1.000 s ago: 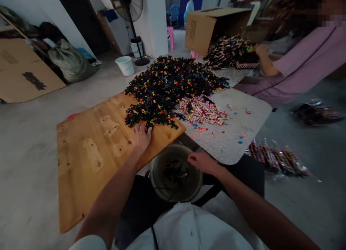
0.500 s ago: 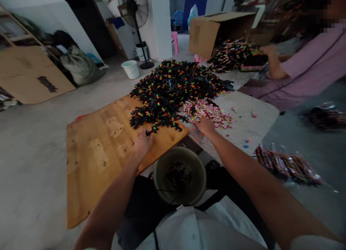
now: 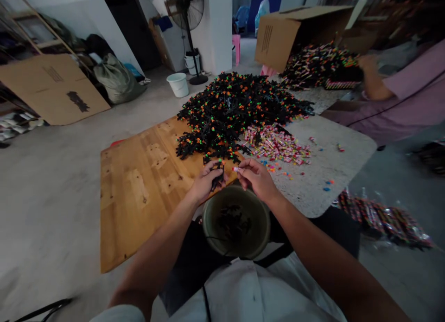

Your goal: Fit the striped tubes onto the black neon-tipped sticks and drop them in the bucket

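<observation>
My left hand [image 3: 207,180] is closed on a black plastic piece [image 3: 217,177] with green and orange bits at its top. Facing it, my right hand [image 3: 256,177] pinches a small red-and-white wrapped tube [image 3: 236,169]. The two hands are close together but apart, over the rim of a bucket [image 3: 236,252] that has black pieces in it. Behind them a large heap of black pieces [image 3: 225,111] dotted orange and green covers the wooden board's [image 3: 139,187] far edge. A pile of pink and white wrapped tubes [image 3: 278,145] lies to its right.
Loose blue and orange bits lie on the grey tabletop [image 3: 333,159]. An open cardboard box [image 3: 276,39] stands behind more pieces, where a person in a pink shirt [image 3: 413,90] works. Bagged pieces [image 3: 385,217] are on the floor at right. A fan [image 3: 187,16] stands at the back.
My left hand has lifted a black piece from the heap's edge. My right hand has come away from the tube pile with a tube, toward my left hand. The view has shifted slightly.
</observation>
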Demonstrator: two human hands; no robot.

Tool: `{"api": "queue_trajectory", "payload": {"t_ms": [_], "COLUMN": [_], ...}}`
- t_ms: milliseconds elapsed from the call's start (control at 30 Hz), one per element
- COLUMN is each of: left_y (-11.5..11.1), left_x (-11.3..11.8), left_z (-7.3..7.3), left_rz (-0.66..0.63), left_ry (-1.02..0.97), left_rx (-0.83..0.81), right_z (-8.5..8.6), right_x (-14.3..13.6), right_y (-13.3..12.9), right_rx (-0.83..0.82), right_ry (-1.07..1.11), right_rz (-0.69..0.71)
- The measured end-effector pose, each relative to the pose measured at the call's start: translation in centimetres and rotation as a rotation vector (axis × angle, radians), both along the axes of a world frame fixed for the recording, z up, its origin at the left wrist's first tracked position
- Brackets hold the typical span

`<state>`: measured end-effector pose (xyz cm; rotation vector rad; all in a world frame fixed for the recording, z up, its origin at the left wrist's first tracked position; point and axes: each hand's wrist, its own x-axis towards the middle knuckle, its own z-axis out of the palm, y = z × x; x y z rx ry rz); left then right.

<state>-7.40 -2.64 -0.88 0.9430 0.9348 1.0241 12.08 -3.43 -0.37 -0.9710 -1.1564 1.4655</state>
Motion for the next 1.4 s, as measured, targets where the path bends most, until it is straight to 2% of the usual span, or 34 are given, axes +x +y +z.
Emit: {"api": "queue_trajectory", "payload": {"t_ms": [133,300,433,567,700,1067,1400], "left_y": [0.4,0.4,-0.3,-0.9,-1.0,-0.9,-1.3], "left_x": [1.4,2.9,4.0,4.7,5.0,5.2,5.4], "left_z": [0.2,0.1,0.7,1.3,1.3,0.9,0.7], "left_rz": [0.261,0.404,0.408,0.418,0.417,0.491,0.534], "left_ry": [-0.223,-0.394,-0.448,-0.549,-0.616,-0.618,-0.544], "left_rx": [0.022,0.057,0.067,-0.004,-0.039,-0.009,-0.018], "right_z": [-1.0,-2.7,-3.4,-4.0,-4.2,-3.2,-3.2], "right_x": [-1.6,-3.4,-3.9,-3.7,-3.4,-3.6,-4.0], "right_y": [-2.5,-4.9,-5.7,-5.4,-5.3,-5.7,-5.8], "right_rx": [-0.042,-0.072,-0.05,0.001,0.012,-0.045,-0.098], "right_ry": [0.078,0.126,0.139,0.159,0.156,0.19,0.236], "right_rz": [-0.018,0.013,-0.016,-0.097,-0.148,-0.203,-0.203]}}
